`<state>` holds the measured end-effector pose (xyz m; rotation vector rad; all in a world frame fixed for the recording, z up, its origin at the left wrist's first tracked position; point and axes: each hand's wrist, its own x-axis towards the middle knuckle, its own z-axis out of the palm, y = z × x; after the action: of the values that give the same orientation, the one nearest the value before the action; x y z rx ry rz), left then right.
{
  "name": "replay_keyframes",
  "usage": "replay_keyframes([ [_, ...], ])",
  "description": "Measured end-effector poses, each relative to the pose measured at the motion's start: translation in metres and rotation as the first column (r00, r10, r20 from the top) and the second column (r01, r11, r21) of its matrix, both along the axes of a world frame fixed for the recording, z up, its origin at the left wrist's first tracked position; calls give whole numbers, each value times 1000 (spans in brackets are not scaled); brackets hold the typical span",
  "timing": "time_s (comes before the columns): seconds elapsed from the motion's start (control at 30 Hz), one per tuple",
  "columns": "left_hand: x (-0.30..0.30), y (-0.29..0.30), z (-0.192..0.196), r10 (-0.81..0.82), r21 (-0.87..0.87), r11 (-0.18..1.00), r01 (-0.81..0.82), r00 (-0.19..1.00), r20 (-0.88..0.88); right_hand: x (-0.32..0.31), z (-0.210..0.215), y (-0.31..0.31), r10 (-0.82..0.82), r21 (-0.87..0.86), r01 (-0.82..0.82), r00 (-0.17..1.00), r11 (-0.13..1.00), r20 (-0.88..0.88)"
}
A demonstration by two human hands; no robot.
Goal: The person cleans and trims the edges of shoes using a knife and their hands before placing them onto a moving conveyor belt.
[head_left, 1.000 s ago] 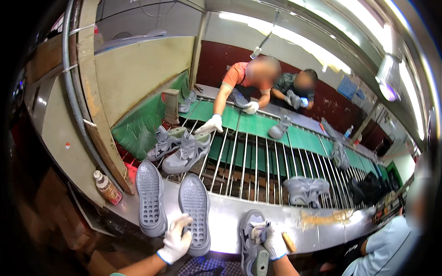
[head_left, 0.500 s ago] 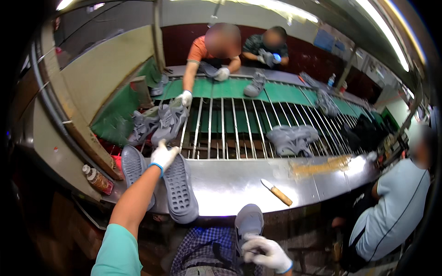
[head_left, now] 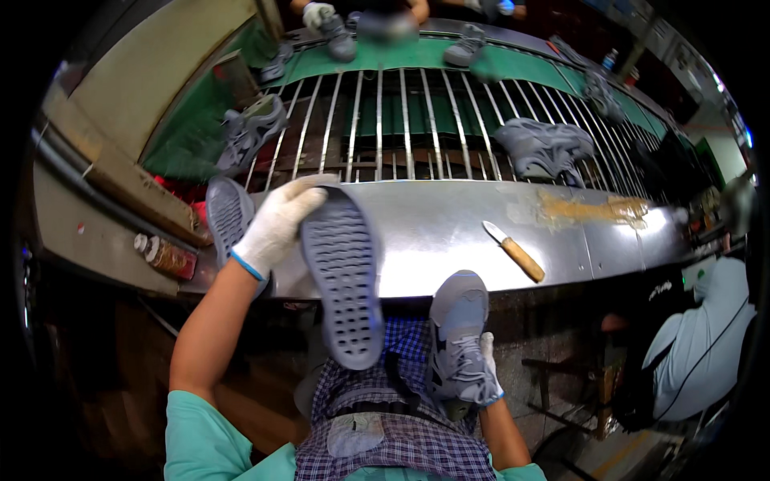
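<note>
My left hand (head_left: 281, 220), in a white glove with a blue cuff, is closed on one end of a grey shoe sole (head_left: 341, 276). Rows of holes show on the sole's face, and its other end hangs past the bench edge over my lap. At the right of my lap a grey sneaker (head_left: 459, 341) points its toe toward the bench. My gloved right hand (head_left: 488, 365) grips that sneaker from its outer side, with most fingers hidden behind it. Another grey sole (head_left: 230, 220) lies on the bench left of my left hand, partly covered by my arm.
On the metal bench (head_left: 433, 232) lies a knife (head_left: 515, 252) with a wooden handle. Beyond is a rack of metal bars (head_left: 407, 128) carrying grey sneakers (head_left: 545, 148). Bottles (head_left: 166, 255) stand at the left. Co-workers sit across and at the right (head_left: 698, 345).
My left hand has lifted the sole off the bench toward me. My right hand now holds the sneaker from its side. Across the rack, a co-worker's hand has drawn back with a sneaker.
</note>
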<state>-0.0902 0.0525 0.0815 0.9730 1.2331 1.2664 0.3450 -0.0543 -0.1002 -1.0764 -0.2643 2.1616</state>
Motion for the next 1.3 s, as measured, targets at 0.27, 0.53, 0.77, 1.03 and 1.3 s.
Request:
replay_keyframes([
  [0.27,121,-43,-2,-183,202,956,213,970,-160,4,27,6,7,-77,-41,920,996,-392],
  [0.53,131,-58,-31,-278,378,829,411,891,-358,10,32,-32,138,208,-160,984,965,116],
  [0.77,137,-52,-11,-290,330,778,534,772,-565,8,26,-19,206,389,-259,963,884,174],
  [1.03,138,-53,-6,-280,317,770,553,741,-610,1,30,-11,224,395,-259,966,881,132],
  [1.3,136,-54,-4,-276,314,775,548,741,-613,-7,44,-5,241,434,-295,954,851,175],
])
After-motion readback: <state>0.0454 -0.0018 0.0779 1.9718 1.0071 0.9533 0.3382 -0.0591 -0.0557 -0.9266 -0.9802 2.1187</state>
